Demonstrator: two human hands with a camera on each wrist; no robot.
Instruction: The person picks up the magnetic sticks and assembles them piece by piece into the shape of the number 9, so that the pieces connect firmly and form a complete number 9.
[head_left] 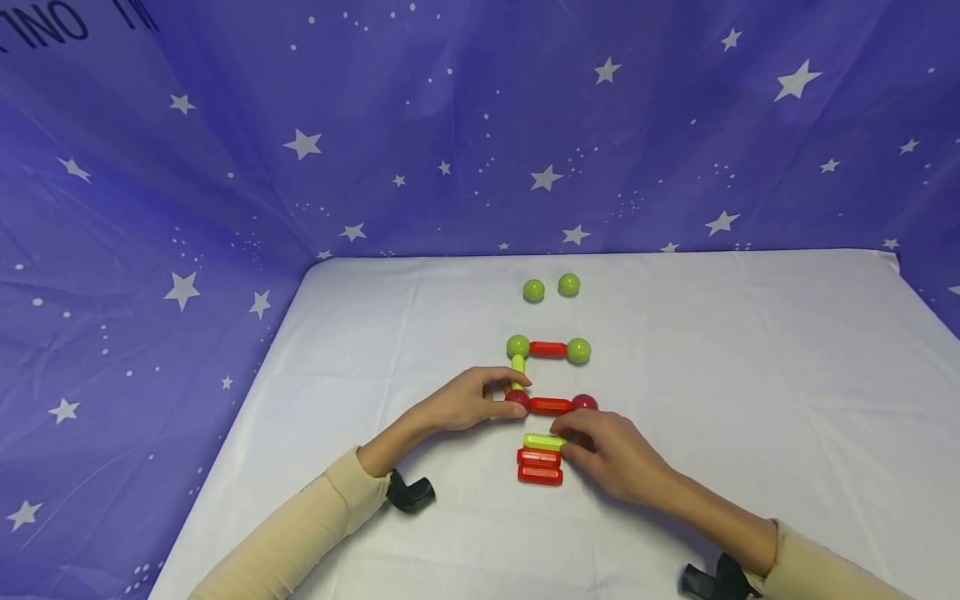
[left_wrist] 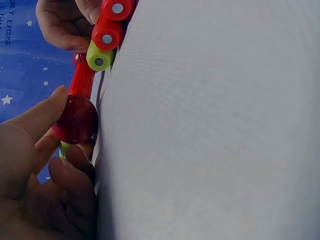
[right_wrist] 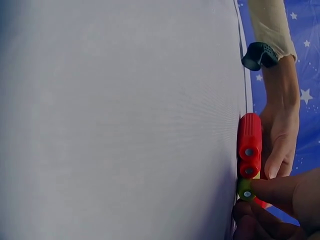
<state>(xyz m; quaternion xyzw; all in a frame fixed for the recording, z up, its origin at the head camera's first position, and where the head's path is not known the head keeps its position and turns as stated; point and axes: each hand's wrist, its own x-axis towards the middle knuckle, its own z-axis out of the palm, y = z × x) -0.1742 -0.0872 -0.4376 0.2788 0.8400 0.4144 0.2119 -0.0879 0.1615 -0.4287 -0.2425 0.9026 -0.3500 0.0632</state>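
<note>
My left hand holds a dark red ball between thumb and fingers. From that ball a red rod runs right to another red ball, and a yellow-green rod runs back to a green ball. A second red rod links this one to another green ball. Nearer me, my right hand pinches the right end of a loose yellow-green rod. It lies alongside two loose red rods, whose ends show round metallic discs in the wrist views.
Two loose green balls sit farther back on the white-covered table. A purple star-patterned cloth hangs behind and at the sides. Each wrist carries a black device by the sleeve.
</note>
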